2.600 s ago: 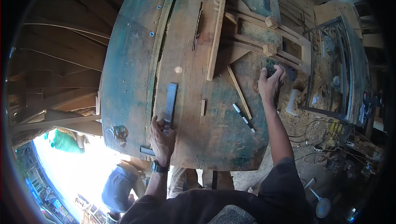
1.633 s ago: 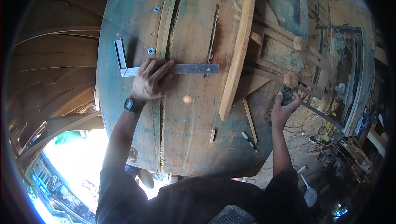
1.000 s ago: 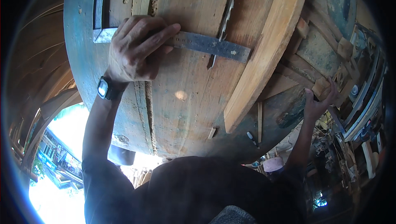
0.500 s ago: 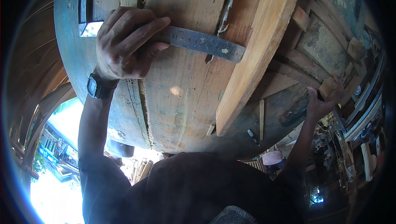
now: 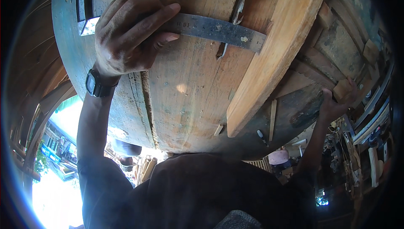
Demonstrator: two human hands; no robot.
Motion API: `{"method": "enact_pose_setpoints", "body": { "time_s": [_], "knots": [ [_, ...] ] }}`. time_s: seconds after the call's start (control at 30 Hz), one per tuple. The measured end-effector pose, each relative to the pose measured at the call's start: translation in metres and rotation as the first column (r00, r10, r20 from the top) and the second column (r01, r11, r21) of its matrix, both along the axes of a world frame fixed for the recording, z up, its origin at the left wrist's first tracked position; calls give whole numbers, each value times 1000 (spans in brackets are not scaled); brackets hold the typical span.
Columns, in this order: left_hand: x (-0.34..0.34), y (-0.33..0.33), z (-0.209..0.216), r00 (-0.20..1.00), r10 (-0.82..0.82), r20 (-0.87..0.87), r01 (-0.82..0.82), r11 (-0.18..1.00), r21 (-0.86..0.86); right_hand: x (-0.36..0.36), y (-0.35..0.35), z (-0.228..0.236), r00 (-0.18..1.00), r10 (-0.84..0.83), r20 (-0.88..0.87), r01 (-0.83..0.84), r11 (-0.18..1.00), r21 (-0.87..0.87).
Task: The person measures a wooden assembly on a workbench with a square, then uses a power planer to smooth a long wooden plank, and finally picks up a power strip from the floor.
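My left hand (image 5: 126,39), with a watch (image 5: 97,83) on its wrist, is closed on a metal carpenter's square (image 5: 210,29). One arm of the square runs right across the planks, its end meeting a pale timber (image 5: 277,56). The part around its corner is behind my hand; the other arm shows at the far left. Under it lies a curved planked wooden surface (image 5: 189,90) with worn bluish paint and open seams. Out to the right, my right hand (image 5: 336,107) has thumb and fingers around a small wooden block (image 5: 343,89) beside the surface's framing.
A torn pale strip (image 5: 244,1) sticks out of a seam near the timber. A white-handled tool (image 5: 260,134) and a thin wood strip (image 5: 272,119) lie on the lower right planks. Long curved pieces (image 5: 372,115) and scrap wood crowd the right side. Someone in pink (image 5: 278,157) is below.
The view has shifted a little, so the timber and the square's end appear farther right and the square higher. Both hands keep their holds.
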State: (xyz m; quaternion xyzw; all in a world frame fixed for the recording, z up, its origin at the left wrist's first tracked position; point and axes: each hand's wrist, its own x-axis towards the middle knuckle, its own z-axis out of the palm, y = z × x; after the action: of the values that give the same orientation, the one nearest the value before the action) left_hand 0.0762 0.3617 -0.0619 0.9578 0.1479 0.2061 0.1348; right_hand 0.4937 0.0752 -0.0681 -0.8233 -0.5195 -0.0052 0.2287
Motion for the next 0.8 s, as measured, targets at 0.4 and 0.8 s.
{"method": "enact_pose_setpoints", "body": {
  "time_s": [0.4,0.8],
  "knots": [
    [0,-1,1,1000,18,-17,-18,1000,-6,4,-1,0,999,8,36,-7,999,-44],
    [3,-1,0,1000,26,17,-26,1000,-1,-2,-2,5,996,-4,-90,1,999,-38]
  ]
}}
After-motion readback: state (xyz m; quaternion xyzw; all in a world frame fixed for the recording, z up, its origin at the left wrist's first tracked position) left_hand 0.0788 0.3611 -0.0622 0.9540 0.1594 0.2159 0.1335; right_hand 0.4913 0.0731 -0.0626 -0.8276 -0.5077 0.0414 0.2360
